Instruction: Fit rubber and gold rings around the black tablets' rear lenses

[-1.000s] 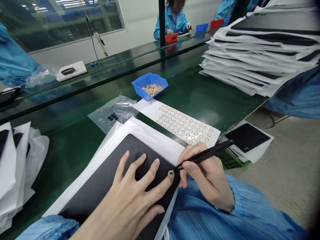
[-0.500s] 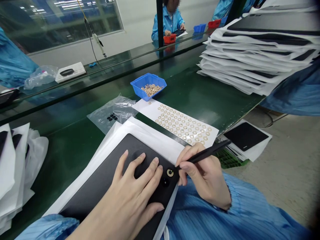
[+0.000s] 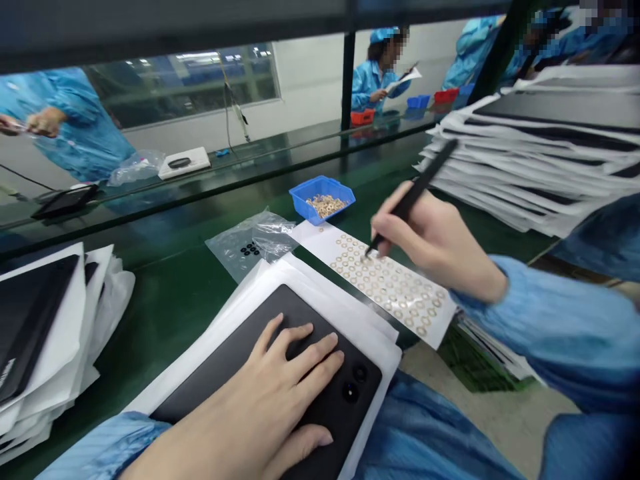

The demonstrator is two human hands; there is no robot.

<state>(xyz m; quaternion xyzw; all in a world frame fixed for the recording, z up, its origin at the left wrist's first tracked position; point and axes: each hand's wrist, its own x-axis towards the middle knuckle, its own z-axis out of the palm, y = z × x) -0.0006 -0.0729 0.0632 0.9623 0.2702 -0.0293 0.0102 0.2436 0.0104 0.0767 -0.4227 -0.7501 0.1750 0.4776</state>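
Note:
My left hand [image 3: 280, 393] lies flat, fingers spread, on a black tablet back cover [image 3: 225, 380] that rests on white sheets at the bench's near edge. Two round camera openings [image 3: 354, 382] show near the cover's right corner. My right hand [image 3: 430, 240] is closed on black tweezers [image 3: 411, 195], held like a pen. The tip touches a white sheet [image 3: 400, 293] carrying several rows of small tan rings.
A blue bin [image 3: 323, 198] of loose rings stands behind the sheet, beside a clear bag [image 3: 250, 240] with black rings. Stacked covers in white sleeves rise at the right [image 3: 545, 147] and left [image 3: 45, 333]. Other people in blue coats work beyond the green bench [image 3: 165, 280].
My right hand has lifted the tweezers off the cover's corner and moved up to the ring sheet. The tan ring seen by the camera openings is gone from view. The camera tilted up.

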